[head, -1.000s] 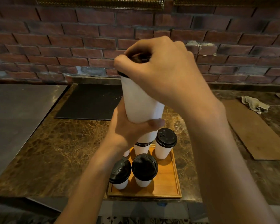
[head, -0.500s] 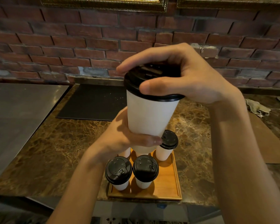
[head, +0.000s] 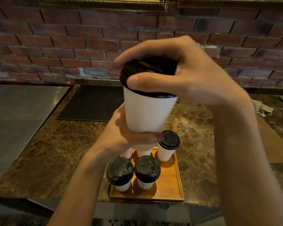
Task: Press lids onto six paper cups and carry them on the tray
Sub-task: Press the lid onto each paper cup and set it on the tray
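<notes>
Above the tray [head: 178, 185], the left hand [head: 121, 136] grips a cup [head: 147, 113] near its base while the right hand [head: 191, 74] clamps fingers around its black lid [head: 147, 69].

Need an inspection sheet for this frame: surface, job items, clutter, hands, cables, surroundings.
Surface: brown marble counter; black mat behind; steel top at left.
Job's things: white cup held above the wooden tray, black lid on its rim; three lidded cups on the tray, two more cups partly hidden, tops unseen.
Clutter: cloth and brown board at right.
Hands: left hand grips the cup's base; right hand grips the lid.
Cables: nothing seen.
Surroundings: brick wall, gilt frames.
</notes>
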Available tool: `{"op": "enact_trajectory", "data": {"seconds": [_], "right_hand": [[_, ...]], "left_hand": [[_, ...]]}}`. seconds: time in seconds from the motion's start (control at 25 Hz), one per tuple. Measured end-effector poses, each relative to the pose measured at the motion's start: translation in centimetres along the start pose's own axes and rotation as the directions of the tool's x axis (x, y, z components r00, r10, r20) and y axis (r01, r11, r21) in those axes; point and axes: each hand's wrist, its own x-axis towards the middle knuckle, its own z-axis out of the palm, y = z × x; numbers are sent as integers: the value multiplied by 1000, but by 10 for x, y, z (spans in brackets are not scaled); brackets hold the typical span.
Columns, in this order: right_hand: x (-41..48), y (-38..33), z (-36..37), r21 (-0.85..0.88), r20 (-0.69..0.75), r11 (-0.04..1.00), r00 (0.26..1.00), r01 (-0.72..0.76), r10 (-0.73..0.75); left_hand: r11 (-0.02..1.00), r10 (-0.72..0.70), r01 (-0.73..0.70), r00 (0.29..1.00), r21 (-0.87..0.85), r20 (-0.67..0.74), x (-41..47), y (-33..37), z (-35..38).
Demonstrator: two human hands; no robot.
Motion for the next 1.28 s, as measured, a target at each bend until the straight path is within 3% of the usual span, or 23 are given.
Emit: {"op": "enact_trajectory", "data": {"seconds": [0.12,0.24,0.36,0.44,0.6,0.72,0.96,1.12,1.28], "right_hand": [[-3,6,-6,154,93,986,993,62,-77],[-2,3,1,98,5,995,1000,-15,15],[0,-2,15,-1,-196,995,976,-102,99],[1,-5,19,-19,-256,995,962,-102,94],[-4,-3,13,30,-209,997,975,-76,81],[-13,6,16,116,-237,986,961,-117,142],[-40,32,38,379,-309,895,879,-237,364],[-61,39,67,434,-217,841,869,-322,445],[-63,46,86,476,-245,801,819,-363,518]], "left_hand": [[993,-5,27,979,-111,202,-4,5,-4],[996,-64,68,996,-62,55,-3,1,3],[998,-56,59,989,16,-137,0,-2,12],[998,-40,49,985,49,-168,0,-2,13],[989,-131,128,991,-71,-34,-2,-3,7],[976,-121,131,990,-172,67,-5,-6,3],[968,-128,147,986,-203,105,-7,-20,5],[963,-111,140,985,-229,132,-7,-25,8],[976,-111,126,990,-180,91,-6,-30,10]]}}
